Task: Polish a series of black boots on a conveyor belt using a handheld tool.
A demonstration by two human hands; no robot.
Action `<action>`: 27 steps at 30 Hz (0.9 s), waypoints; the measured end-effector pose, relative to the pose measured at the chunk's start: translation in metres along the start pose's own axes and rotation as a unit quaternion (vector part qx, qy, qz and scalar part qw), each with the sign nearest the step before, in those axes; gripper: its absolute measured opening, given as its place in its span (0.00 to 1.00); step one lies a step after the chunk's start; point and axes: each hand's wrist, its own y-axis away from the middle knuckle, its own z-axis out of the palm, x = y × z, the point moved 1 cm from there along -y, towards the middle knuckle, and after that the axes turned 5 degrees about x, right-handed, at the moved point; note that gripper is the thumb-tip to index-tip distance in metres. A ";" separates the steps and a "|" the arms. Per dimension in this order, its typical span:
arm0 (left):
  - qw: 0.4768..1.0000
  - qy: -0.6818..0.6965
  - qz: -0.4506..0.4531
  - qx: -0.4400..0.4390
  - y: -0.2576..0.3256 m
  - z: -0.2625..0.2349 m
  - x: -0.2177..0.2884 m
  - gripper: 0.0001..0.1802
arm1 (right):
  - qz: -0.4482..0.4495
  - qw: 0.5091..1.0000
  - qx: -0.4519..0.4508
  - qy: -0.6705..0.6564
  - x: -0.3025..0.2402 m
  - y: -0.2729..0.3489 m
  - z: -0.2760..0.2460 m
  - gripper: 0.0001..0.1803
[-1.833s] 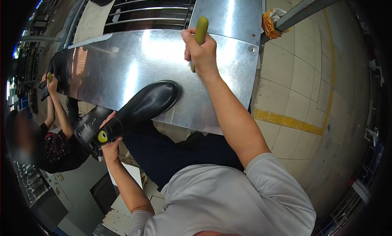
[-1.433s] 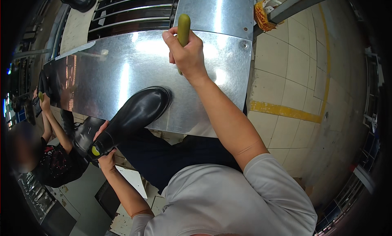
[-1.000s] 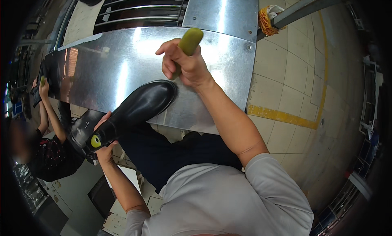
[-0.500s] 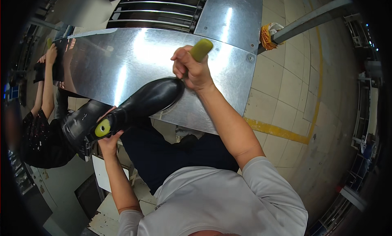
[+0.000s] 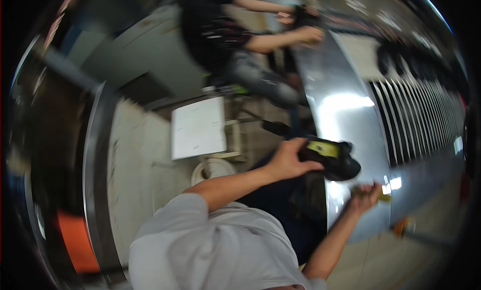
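A black shoe-like piece (image 5: 338,164) extends over the near edge of the metal table, with a yellow-green patch (image 5: 323,148) set in it that has a small dark hole. My left hand (image 5: 291,162) grips its near end, thumb and fingers on either side. Just beyond its rounded end and nearer to me, my right hand (image 5: 367,197) is closed around an olive-green bar-shaped piece (image 5: 385,197). The bar's end sticks out past the fist. Motion blur smears both hands, and I cannot make out the bar's kind.
The shiny metal table (image 5: 333,79) runs away to the far right, beside a rack of metal bars (image 5: 411,119). A co-worker in dark clothes (image 5: 215,39) works at its far end. A white board (image 5: 199,127) lies left of me, above a round pale bucket (image 5: 220,169).
My view has swung left, bringing the white board and co-worker further in. The black piece appears shorter and turned. Both hands keep hold of their things.
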 end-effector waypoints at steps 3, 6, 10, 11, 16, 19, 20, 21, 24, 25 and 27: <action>0.991 -0.068 -0.108 -0.047 -0.015 -0.050 0.039 0.25 | -0.063 0.996 -0.029 0.063 -0.015 0.010 0.015 0.13; 0.989 -0.064 -0.068 0.117 -0.007 -0.125 0.080 0.26 | -0.068 0.988 -0.091 0.109 -0.006 0.018 0.033 0.14; 0.891 -0.192 -0.060 0.407 0.006 -0.230 0.155 0.21 | -0.104 0.977 -0.123 0.140 -0.007 0.013 0.030 0.13; 0.832 -0.244 -0.011 0.498 0.011 -0.255 0.173 0.20 | -0.121 0.972 -0.133 0.154 -0.006 0.014 0.032 0.13; 0.511 -0.442 0.191 0.712 0.055 -0.409 0.218 0.27 | -0.148 0.955 -0.162 0.199 -0.004 0.019 0.036 0.13; 0.509 -0.384 0.064 0.768 0.110 -0.518 0.241 0.35 | -0.152 0.949 -0.173 0.215 0.001 0.017 0.035 0.13; 0.531 -0.400 -0.048 0.745 0.142 -0.575 0.244 0.38 | -0.150 0.948 -0.177 0.217 0.001 0.018 0.035 0.13; 0.545 -0.412 -0.160 0.712 0.181 -0.631 0.247 0.41 | -0.142 0.950 -0.179 0.213 0.001 0.018 0.035 0.12; 0.641 -0.194 -0.284 0.686 0.218 -0.683 0.248 0.56 | -0.146 0.952 -0.169 0.208 -0.003 0.021 0.033 0.12; 0.643 -0.182 -0.294 0.683 0.224 -0.694 0.231 0.56 | -0.162 0.949 -0.169 0.210 -0.009 0.027 0.036 0.12; 0.666 -0.183 -0.345 0.635 0.235 -0.705 0.237 0.61 | -0.157 0.949 -0.169 0.216 -0.011 0.033 0.039 0.13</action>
